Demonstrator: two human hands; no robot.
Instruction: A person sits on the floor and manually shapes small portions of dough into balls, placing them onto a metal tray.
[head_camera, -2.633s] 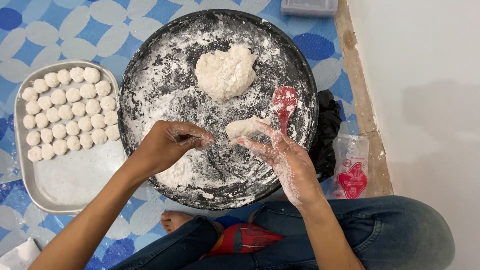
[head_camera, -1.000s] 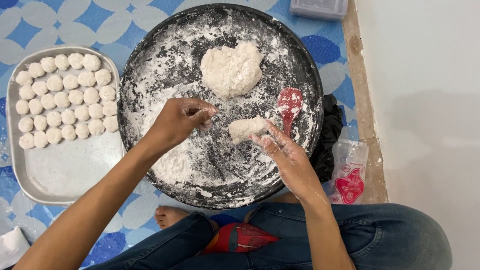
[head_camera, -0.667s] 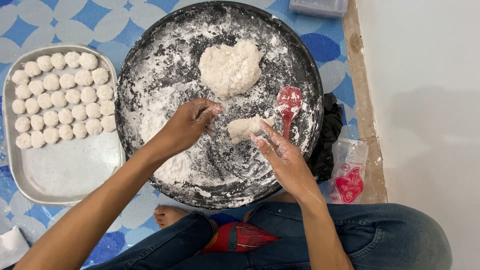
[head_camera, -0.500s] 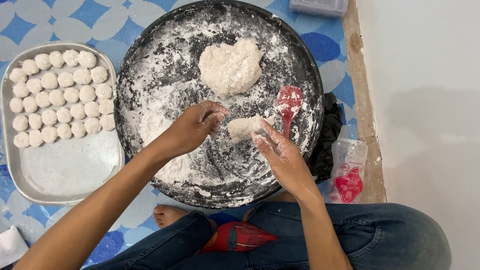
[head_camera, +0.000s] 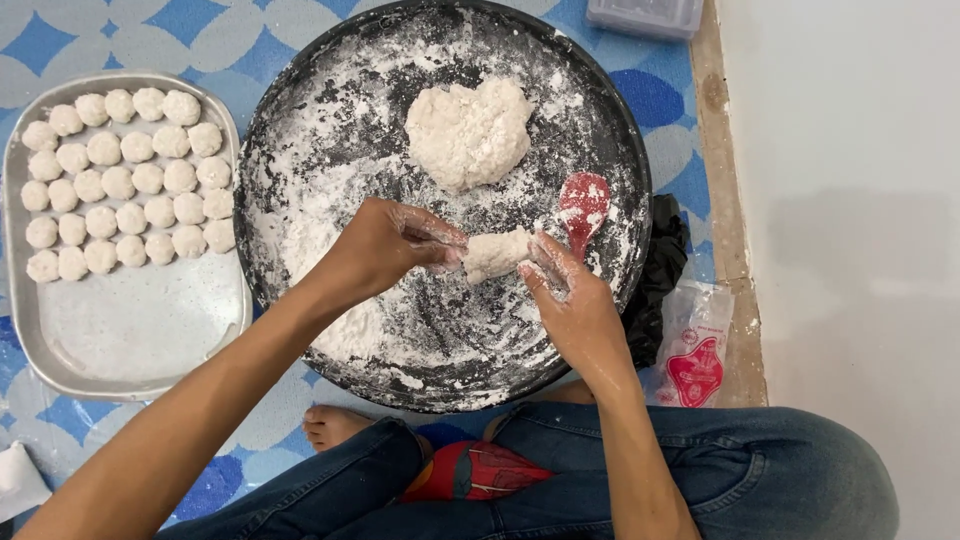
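Dough balls (head_camera: 122, 185) sit in rows on a grey tray (head_camera: 140, 340) at the far left. Over the floured round black pan (head_camera: 300, 130), the left hand (head_camera: 385, 245) pinches one end of a small dough piece (head_camera: 497, 254) while the right hand (head_camera: 570, 300) grips the other. A larger dough mound (head_camera: 468, 132) and a red spoon (head_camera: 583, 205) lie in the pan beyond.

Home setting, food prep done on floor. Person sits cross-legged, bare foot (head_camera: 335, 428) and jeans visible, on blue-and-white patterned floor mat (head_camera: 200, 30). Large round black floured tray (head_camera: 300, 180) with dough mound (head_camera: 470, 130). Rectangular metal tray (head_camera: 130, 330) with rows of small dough balls (head_camera: 125, 185). Red spatula (head_camera: 583, 205), plastic packet (head_camera: 695, 350), white tiled floor (head_camera: 850, 200) beside mat.
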